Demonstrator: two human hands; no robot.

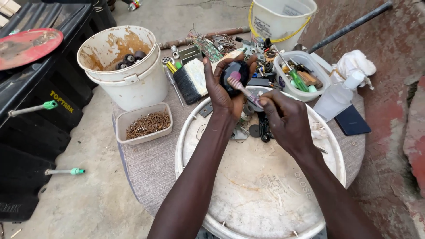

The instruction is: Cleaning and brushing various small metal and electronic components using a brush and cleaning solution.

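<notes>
Fingers of the left hand are curled around a black oval object, cradled against the palm above the far edge of the round white lid. Right hand fingers are pinched together on a toothbrush, its pink head resting on the object's face. Left of the lid sits a tray of nails.

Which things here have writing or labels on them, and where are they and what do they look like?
White bucket: at the top, round, yellow handle, dark lettering on its side.
Black case: at the left, boxy, yellow lettering on its front.
White lid: under the hands, round, dirty, raised lettering near the right hand.
Left hand: holds a dark oval object; no label shows on it.
</notes>
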